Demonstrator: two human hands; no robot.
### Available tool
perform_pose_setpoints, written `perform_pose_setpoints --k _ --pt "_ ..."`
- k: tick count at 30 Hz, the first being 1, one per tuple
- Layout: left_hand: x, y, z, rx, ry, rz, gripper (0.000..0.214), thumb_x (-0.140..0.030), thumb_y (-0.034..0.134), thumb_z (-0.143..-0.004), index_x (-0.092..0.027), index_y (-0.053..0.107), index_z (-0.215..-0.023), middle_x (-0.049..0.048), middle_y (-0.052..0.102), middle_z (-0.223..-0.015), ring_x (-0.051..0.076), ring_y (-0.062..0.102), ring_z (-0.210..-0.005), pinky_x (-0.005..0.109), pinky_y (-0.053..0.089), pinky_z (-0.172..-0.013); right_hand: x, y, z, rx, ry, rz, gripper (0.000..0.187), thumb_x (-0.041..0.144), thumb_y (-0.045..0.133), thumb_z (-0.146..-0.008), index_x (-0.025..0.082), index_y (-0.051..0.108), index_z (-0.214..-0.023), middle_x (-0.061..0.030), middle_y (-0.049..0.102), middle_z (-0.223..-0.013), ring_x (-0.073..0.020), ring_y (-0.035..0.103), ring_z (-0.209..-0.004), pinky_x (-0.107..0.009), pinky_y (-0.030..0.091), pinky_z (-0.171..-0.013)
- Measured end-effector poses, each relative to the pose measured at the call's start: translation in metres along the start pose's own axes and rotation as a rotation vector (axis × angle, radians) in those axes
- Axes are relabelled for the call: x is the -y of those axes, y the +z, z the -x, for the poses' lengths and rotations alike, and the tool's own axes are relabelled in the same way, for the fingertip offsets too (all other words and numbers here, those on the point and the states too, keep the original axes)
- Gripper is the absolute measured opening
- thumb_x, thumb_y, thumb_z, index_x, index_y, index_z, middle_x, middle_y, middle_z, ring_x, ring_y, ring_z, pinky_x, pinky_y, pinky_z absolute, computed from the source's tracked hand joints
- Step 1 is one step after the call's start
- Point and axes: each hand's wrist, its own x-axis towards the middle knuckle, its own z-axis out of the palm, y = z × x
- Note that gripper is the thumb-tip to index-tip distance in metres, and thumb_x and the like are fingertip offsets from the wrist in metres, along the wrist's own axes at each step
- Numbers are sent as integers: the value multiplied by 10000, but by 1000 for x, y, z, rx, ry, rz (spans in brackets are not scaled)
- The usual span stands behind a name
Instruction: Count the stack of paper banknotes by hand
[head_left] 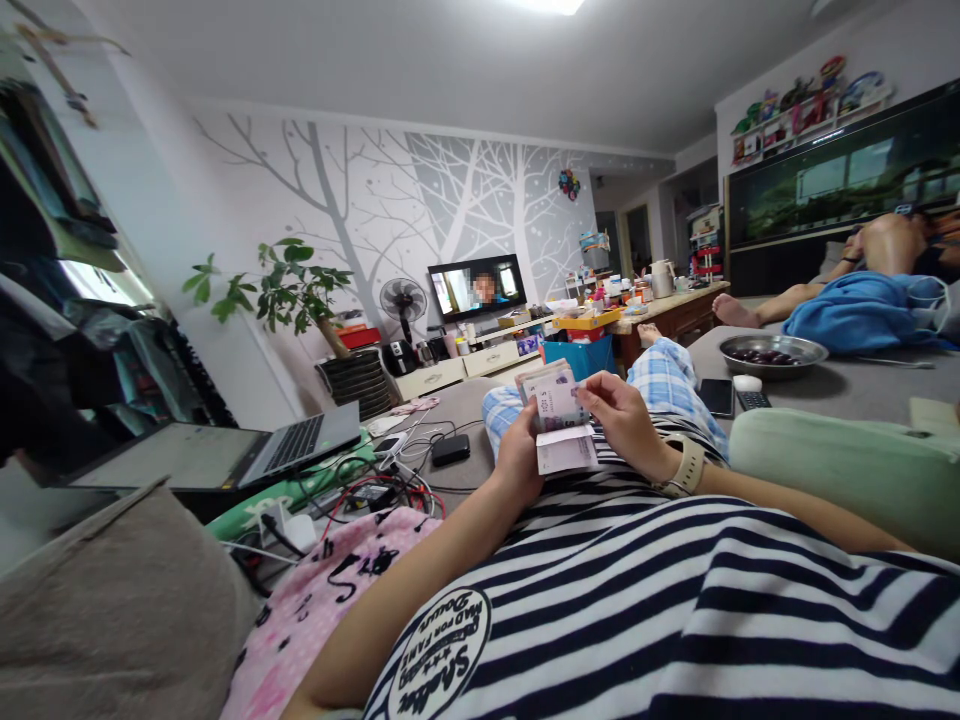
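I lie back in a navy-and-white striped shirt (660, 590) and blue checked trousers (667, 380). My left hand (519, 462) is closed around the lower part of a stack of banknotes (559, 420), which is folded over and held above my belly. My right hand (626, 420), with a beige watch on its wrist, pinches the top note of the stack at its right edge. Both hands touch the notes.
An open laptop (225, 455) sits at left above tangled cables (375, 485) and a small black box (450, 449). A phone (716, 396), a remote and a metal bowl of dark fruit (772, 352) lie at right. Another person's legs (795, 295) rest beyond. A pale green cushion (847, 465) lies beside me.
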Motion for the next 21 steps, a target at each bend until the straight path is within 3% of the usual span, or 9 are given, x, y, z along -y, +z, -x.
perform_pose_setpoints --k 12,18,21 --pt "2 -5 -2 -109 70 -102 89 -206 569 -743 -154 640 -725 51 697 -676 245 691 -816 336 556 -757 0 -1 1 11 -42 47 262 442 575 -861 194 587 -777 11 536 -679 -123 456 -602 -254 368 -554" --pt "3 -7 -3 -110 113 -110 88 -200 582 -737 -143 643 -709 45 688 -635 240 694 -792 329 557 -746 2 0 3 13 -51 18 292 484 590 -843 195 607 -811 2 556 -698 -118 464 -586 -250 380 -529" --pt "3 -7 -6 -97 80 -45 161 -234 579 -771 -118 672 -834 65 720 -725 241 696 -803 342 557 -755 4 0 5 55 -51 -28 331 508 548 -866 193 612 -788 1 557 -648 -114 451 -542 -252 364 -499"
